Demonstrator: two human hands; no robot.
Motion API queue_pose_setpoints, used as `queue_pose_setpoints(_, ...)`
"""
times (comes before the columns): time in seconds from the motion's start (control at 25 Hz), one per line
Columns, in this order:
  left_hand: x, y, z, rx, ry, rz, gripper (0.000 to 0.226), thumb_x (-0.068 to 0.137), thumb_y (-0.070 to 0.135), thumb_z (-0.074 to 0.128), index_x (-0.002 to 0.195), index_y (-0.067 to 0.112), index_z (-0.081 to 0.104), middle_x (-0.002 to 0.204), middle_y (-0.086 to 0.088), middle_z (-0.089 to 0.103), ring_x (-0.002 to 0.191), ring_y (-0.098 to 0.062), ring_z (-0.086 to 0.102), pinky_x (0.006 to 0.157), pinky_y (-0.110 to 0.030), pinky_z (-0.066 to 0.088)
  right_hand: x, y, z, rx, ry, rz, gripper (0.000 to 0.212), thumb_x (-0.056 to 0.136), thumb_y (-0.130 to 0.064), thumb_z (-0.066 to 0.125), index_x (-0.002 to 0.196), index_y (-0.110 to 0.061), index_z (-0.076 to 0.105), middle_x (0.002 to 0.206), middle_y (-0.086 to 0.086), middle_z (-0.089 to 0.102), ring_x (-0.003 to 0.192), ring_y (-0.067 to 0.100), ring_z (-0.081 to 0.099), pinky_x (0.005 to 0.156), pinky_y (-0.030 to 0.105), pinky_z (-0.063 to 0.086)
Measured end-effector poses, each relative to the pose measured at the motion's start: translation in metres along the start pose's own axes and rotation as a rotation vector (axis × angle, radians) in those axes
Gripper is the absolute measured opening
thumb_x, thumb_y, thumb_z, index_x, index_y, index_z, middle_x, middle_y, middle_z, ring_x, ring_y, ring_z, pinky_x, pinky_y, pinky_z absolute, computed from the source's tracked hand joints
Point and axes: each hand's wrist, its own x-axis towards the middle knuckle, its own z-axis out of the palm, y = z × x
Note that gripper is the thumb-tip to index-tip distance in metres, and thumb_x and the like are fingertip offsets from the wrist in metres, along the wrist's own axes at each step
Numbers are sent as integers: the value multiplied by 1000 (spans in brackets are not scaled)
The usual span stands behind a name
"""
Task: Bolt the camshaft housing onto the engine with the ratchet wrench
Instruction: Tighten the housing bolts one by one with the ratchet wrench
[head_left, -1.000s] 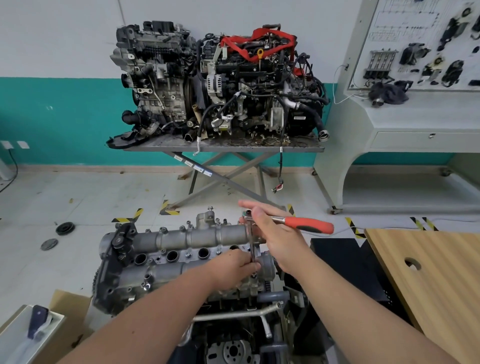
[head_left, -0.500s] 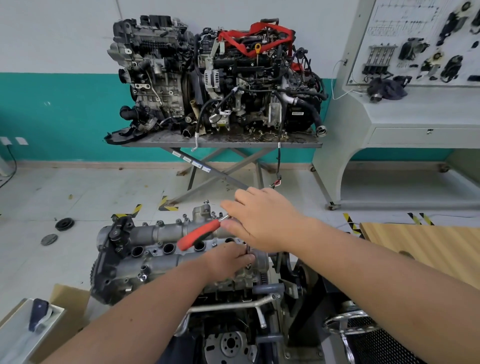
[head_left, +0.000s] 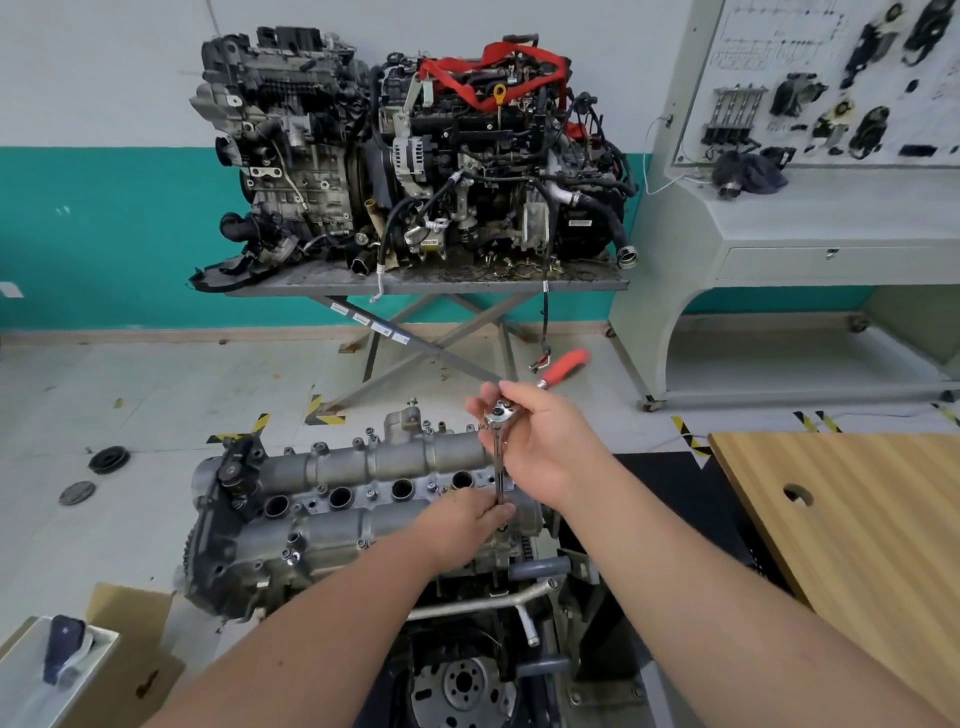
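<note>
My right hand (head_left: 540, 441) grips the shiny head of the red-handled ratchet wrench (head_left: 498, 415). Its red handle points far and right. A thin steel bar runs straight down from the head to a bolt near the right end of the grey metal camshaft housing (head_left: 363, 499). My left hand (head_left: 462, 517) pinches the bar's low end, holding it steady. The handle must swing around that upright bar.

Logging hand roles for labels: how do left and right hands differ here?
The right hand grips the head of the red-handled chrome ratchet wrench, raised above the engine; the left hand sits low on the grey cast-metal camshaft housing, fingers pinching the extension's lower end. Right reaches in from the right, left from lower left. Both are bare and hold the same tool.
</note>
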Motion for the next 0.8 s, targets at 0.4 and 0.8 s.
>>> queue_pose_setpoints(0.4, -1, 8, 0, 6, 4, -32, 40, 104, 43, 42, 85, 10, 57, 67, 2, 52, 61, -13, 49, 55, -30, 35, -13, -2, -16, -35, -96, -42, 20, 101, -10, 33, 115, -10, 46, 93, 16, 72, 73, 23, 63, 76, 38, 43)
queue_pose_setpoints(0.8, -6, 16, -4, -8, -14, -63, 36, 104, 41, 43, 81, 15, 51, 69, 2, 50, 60, -13, 48, 57, -29, 38, 0, -4, -21, -101, -79, 50, 14, 99, -14, 39, 98, -11, 53, 81, 13, 70, 65, 21, 60, 73, 34, 44)
